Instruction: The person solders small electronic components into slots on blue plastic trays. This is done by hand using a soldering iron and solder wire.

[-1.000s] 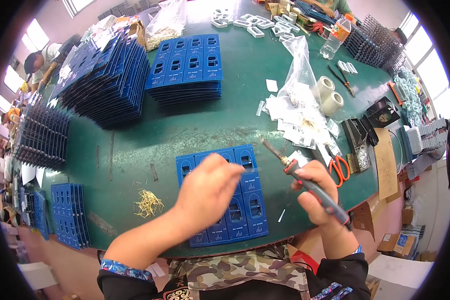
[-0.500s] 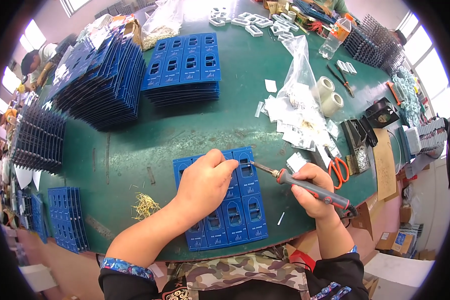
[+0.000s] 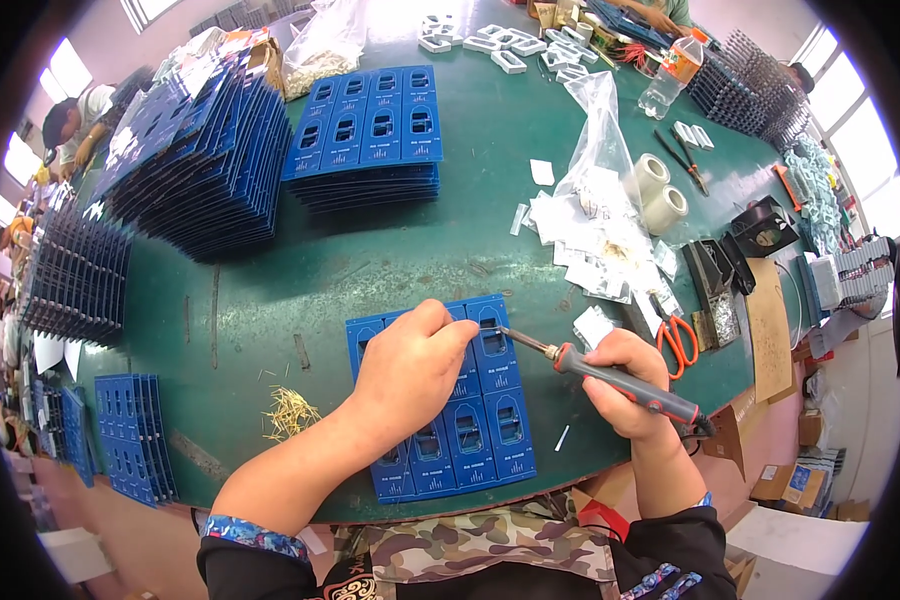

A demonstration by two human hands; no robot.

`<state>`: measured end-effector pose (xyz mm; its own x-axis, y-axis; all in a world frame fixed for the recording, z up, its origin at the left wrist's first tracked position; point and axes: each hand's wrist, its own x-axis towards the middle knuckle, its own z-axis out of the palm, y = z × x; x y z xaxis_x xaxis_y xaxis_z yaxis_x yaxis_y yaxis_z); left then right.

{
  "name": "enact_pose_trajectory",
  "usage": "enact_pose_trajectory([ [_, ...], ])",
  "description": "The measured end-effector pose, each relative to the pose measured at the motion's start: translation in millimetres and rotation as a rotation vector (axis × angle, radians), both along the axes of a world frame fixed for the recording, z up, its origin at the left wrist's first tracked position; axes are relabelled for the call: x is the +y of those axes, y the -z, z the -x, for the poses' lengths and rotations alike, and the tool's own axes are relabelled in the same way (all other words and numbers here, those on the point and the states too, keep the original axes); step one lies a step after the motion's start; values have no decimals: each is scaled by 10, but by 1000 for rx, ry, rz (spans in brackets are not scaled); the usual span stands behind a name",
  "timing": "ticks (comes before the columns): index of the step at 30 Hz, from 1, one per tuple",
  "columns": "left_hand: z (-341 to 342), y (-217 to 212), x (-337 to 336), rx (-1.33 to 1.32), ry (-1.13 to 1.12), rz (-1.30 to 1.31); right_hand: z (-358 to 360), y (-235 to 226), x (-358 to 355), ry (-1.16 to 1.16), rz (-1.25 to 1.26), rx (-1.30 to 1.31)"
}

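Observation:
A blue circuit board panel [image 3: 488, 418] of several units with cutouts lies flat on the green table before me. My right hand [image 3: 626, 384] is closed round the grey and red handle of a soldering iron [image 3: 610, 380]. Its metal tip reaches into the upper right cutout of the panel. Over the panel's upper part, my left hand [image 3: 415, 365] is pinched close to that tip. Something thin seems to show at its fingertips, too small to name. My left hand and forearm hide part of the panel. Beside that forearm lies a small heap of thin gold-coloured pins [image 3: 290, 413].
Tall stacks of blue boards [image 3: 365, 130] stand at the far left. Orange-handled scissors [image 3: 676, 345], a black tray [image 3: 715, 290], tape rolls [image 3: 664, 208] and a plastic bag [image 3: 592, 140] lie to the right. Farther back are pliers [image 3: 682, 160] and a bottle [image 3: 673, 75]. Co-workers sit around.
The soldering iron has tilted very slightly, its tip staying at the same cutout. My left hand has hardly moved. At the far right, a co-worker's arm has shifted further into view.

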<state>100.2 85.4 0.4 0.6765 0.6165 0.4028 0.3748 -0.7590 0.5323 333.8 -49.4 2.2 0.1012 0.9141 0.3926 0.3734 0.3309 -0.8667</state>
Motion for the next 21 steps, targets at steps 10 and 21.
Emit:
enact_pose_trajectory([
  [10,15,-20,-7,16,23,7,-7,20,-4,-6,-32,19],
  [21,3,-16,-4,34,21,-14,-14,15,0,-1,-52,11],
])
